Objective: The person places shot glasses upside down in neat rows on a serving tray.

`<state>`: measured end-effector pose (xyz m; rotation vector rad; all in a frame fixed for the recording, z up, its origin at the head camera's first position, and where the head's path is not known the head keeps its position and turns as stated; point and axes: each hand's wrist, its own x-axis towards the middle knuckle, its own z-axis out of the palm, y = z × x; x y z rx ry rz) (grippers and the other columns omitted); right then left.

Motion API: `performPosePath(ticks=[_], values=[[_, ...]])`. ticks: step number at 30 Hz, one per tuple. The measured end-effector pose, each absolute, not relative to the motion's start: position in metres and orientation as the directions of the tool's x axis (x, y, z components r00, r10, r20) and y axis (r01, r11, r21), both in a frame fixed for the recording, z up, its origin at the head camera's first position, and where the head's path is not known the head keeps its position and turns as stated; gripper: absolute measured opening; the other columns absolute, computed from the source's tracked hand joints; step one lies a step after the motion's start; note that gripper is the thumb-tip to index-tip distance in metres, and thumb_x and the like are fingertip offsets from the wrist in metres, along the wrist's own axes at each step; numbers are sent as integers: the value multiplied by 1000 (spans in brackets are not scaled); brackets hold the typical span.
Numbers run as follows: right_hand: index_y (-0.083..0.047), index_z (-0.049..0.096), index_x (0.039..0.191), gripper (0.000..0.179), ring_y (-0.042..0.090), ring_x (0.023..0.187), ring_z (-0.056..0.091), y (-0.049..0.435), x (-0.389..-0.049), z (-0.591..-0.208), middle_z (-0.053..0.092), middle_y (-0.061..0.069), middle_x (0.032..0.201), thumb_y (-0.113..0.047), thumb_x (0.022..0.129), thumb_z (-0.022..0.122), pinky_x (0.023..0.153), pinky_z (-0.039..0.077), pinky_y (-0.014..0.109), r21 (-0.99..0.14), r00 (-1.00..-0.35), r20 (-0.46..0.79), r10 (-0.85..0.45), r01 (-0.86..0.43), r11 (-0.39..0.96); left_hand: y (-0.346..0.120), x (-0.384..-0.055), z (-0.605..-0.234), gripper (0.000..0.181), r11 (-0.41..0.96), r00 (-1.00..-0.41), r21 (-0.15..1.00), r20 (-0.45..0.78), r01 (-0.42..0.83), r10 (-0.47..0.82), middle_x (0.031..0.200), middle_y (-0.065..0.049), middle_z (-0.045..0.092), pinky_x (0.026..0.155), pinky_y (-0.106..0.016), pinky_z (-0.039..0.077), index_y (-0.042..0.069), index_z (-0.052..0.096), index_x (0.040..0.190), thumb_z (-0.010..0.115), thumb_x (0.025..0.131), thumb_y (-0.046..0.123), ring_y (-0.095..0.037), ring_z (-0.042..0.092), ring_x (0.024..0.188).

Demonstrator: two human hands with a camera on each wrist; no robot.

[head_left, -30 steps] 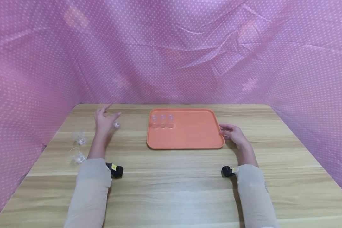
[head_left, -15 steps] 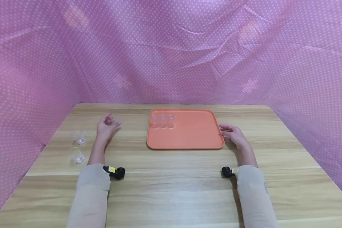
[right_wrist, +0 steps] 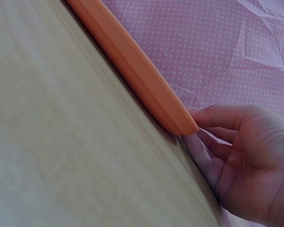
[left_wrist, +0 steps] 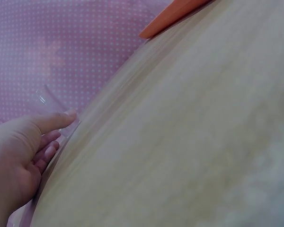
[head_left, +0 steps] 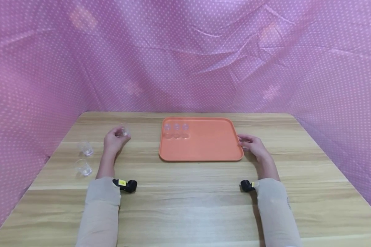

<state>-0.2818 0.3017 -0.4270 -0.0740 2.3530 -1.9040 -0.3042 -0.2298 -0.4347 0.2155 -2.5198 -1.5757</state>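
Observation:
In the head view, my left hand (head_left: 113, 140) pinches a small clear cup (head_left: 125, 130) between thumb and fingers at the far left of the table. The same cup (left_wrist: 49, 101) shows faintly in the left wrist view, above the thumb. My right hand (head_left: 254, 145) is at the right edge of the orange tray (head_left: 210, 145). Seen from the right wrist, its thumb lies against the tray's rim (right_wrist: 151, 82) and the other fingers curl below that edge. Three clear cups (head_left: 176, 131) stand in a row at the tray's far left, seemingly upside down.
Two more clear cups, one farther (head_left: 87, 149) and one nearer (head_left: 84, 167), stand left of my left forearm. Pink dotted cloth (head_left: 185, 68) hangs behind and beside the wooden table (head_left: 185, 199). A small black camera is at each sleeve cuff.
My left hand has come down onto the clear cup, closed thumb and fingers on it, and raised it slightly. The right hand and the tray have stayed in place.

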Motion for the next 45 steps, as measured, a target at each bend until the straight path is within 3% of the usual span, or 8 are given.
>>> performPosePath(ticks=[5,13,45], values=[[9,47,127,44,8,84,60,304,-281,-429,56,19,115,-4,87,59,72,52,23,-986,-989,3,-147,-27,163,-229,-307,-438,51,473,-973,880,78,-34,-216,125,-21,49,98,-43,36,4,48,130,67,83,11,-35,45,115],[11,39,132,45,6,83,59,301,-285,-428,42,32,128,0,90,52,75,51,24,-972,-993,-64,-97,40,230,-230,-307,-440,43,498,-969,867,102,-24,-224,125,-22,50,98,-41,36,0,52,124,66,84,9,-35,46,116],[10,40,132,45,5,83,59,302,-282,-428,42,30,129,1,90,52,76,51,24,-972,-992,-77,-99,53,229,-221,-299,-428,44,411,-978,911,62,-25,-197,116,-16,54,94,-39,39,4,52,125,66,84,12,-29,48,107]])
